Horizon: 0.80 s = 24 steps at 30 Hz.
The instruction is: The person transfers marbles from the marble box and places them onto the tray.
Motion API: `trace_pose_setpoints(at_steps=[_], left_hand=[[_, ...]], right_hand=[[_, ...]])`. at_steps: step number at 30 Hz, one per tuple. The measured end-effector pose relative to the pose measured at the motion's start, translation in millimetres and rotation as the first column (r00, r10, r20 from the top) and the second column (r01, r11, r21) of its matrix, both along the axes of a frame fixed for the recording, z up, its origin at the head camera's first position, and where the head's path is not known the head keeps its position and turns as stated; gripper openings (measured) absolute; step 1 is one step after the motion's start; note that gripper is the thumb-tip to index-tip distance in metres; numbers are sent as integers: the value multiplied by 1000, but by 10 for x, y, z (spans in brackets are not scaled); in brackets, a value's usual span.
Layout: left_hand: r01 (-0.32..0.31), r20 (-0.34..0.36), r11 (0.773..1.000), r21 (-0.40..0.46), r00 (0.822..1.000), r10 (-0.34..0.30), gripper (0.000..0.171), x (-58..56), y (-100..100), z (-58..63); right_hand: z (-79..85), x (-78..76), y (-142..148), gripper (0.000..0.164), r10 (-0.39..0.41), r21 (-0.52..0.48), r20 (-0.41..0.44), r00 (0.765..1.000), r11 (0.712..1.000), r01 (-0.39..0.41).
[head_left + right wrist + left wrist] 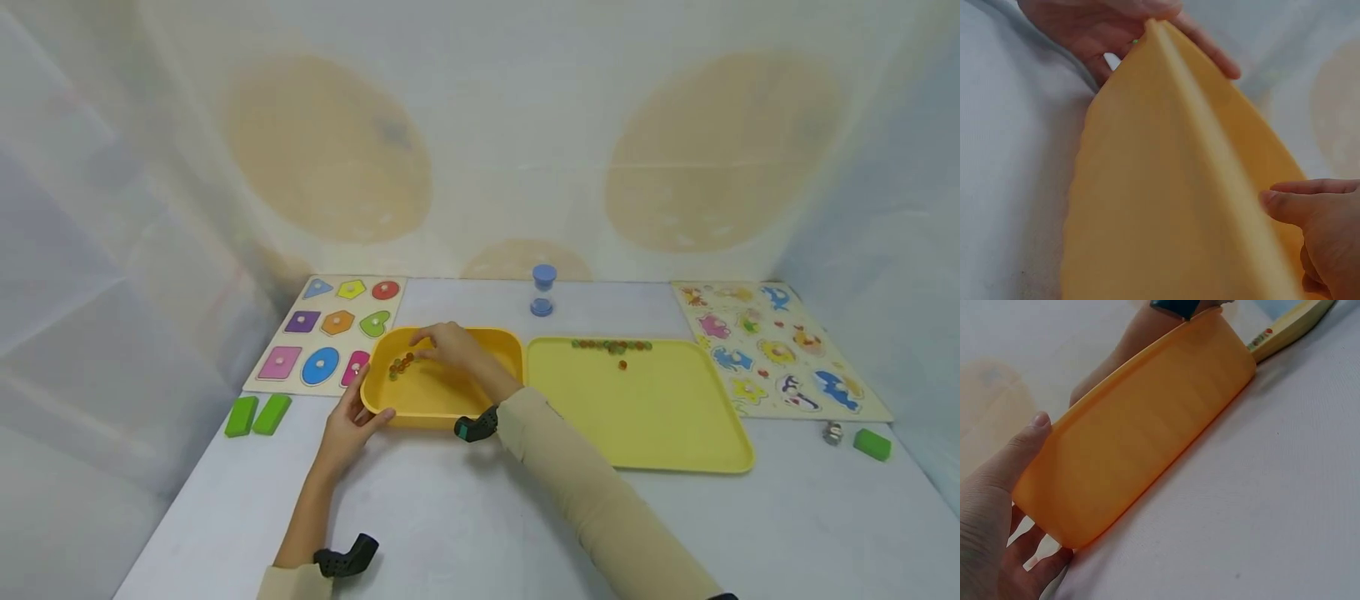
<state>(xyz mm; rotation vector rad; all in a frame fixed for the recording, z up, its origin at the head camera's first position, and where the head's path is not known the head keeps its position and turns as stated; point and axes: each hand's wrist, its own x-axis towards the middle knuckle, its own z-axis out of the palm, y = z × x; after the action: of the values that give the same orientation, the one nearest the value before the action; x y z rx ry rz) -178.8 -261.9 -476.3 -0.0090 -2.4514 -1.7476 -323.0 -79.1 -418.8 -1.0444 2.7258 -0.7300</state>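
Observation:
An orange plastic bin (450,421) stands on the table with several small amber and green beads (401,365) at its left inside. My left hand (351,427) grips the bin's near left corner; in the left wrist view its thumb (1038,422) lies at the rim and the other fingers reach round the end wall. Inside the bin, my right hand (453,346) hovers beside the beads. Its thumb and index finger are close together with a small gap, and no bead shows between them. The right wrist view shows this hand (1329,231) behind the bin's wall.
Right of the bin lies a yellow tray (675,417) with a row of beads (611,344) along its far edge and one bead (622,365) apart. Around them are a shape puzzle (307,342), an animal puzzle (780,350), a blue sand timer (543,290), green blocks (272,414) and a small metallic object (832,432).

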Motion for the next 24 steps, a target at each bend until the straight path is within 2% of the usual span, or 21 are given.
trace_pose_setpoints(at_steps=[4,8,10,14,15,17,24], left_hand=[[3,-1,1000,2,1000,-3,77,6,10,7],[7,-6,1000,5,1000,-7,76,7,7,10],[11,0,1000,14,1000,-11,76,41,34,90],[20,10,999,26,1000,-21,77,48,35,115],[19,14,999,28,1000,-20,77,48,34,116],[21,7,1000,20,1000,-21,77,10,8,43],[12,-3,1000,20,1000,-12,76,18,14,45]], right_hand=[[-80,-16,-41,28,-15,40,-2,1000,999,15],[-126,-35,-45,25,-15,40,-22,1000,999,16],[-155,-53,-42,23,-10,39,-31,999,999,11],[-203,-72,-43,22,-15,53,-18,1000,998,16],[-212,-73,-46,21,-15,56,-15,1000,998,16],[-213,-66,-43,21,-14,58,-6,1000,998,15],[-172,-22,4,16,62,87,-50,997,995,-58]])
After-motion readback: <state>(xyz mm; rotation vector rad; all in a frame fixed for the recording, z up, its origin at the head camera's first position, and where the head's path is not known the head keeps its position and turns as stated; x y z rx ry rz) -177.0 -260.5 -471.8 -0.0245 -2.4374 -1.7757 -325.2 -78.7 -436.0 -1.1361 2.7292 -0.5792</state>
